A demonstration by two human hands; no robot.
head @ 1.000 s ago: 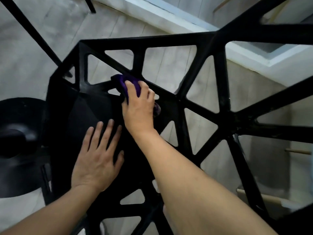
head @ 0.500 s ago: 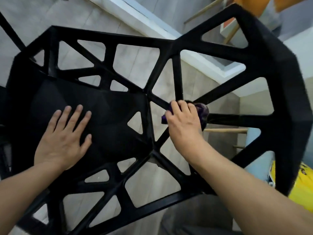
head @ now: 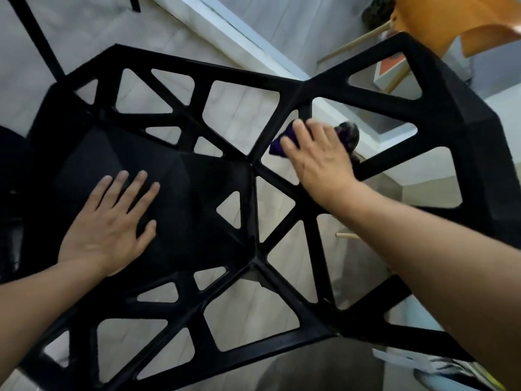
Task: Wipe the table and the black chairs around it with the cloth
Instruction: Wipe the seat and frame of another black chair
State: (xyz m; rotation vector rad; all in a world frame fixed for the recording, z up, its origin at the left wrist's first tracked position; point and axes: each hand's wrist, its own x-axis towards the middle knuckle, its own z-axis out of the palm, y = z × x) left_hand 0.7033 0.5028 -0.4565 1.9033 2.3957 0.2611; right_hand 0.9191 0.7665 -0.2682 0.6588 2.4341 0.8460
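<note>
The chair (head: pixel 197 198) is seen as matt, grained black plastic. The cloth (head: pixel 277 145) is shown as soft purple fabric. The floor (head: pixel 242 108) is laid in pale planks.

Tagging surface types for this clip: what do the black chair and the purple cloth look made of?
Black chair: probably moulded plastic with a matte finish; it has one-piece struts, rounded cut-outs and a dull, slightly grainy surface.
Purple cloth: soft fabric, possibly microfibre; it bunches and folds under the right hand.
</note>
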